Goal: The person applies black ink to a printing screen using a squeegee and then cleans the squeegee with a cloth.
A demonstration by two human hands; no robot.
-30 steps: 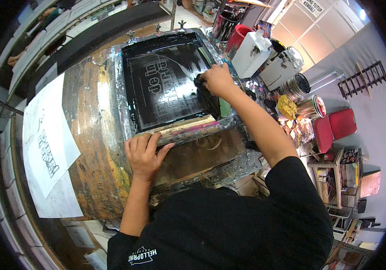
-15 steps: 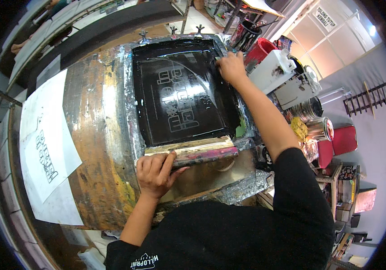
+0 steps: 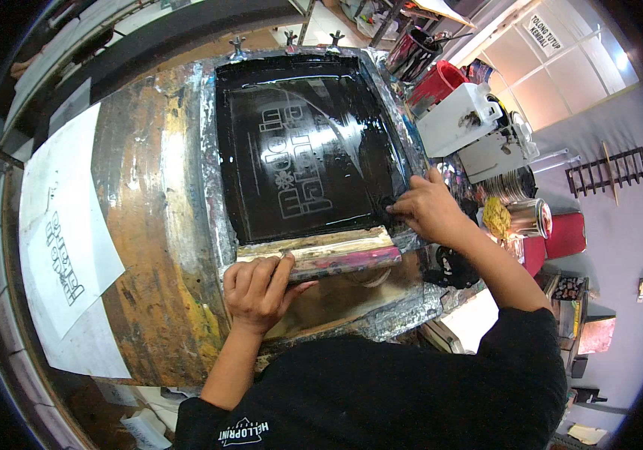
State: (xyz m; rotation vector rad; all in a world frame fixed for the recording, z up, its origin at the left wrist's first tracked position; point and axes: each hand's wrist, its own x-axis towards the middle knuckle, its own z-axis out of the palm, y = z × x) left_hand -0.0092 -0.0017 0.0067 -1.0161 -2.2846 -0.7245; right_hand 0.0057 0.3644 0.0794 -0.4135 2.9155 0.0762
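The squeegee (image 3: 320, 255), lying across the near end of the ink-flooded screen (image 3: 302, 154), is gripped at its left end by the curled left hand (image 3: 257, 289) (blade likely stiff, slick); right hand (image 3: 428, 210) pinches a dark rag (image 3: 387, 212) at the frame's right edge.

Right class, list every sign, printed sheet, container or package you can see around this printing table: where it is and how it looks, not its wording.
Paper sheet: left of table, white, black lettered design.
Wall sign: upper right, white rectangle, dark letters.
Jerrycan: right of the screen frame, white, boxy.
Red tub: behind the jerrycan.
Tin can: right, beyond the right hand, shiny metal.
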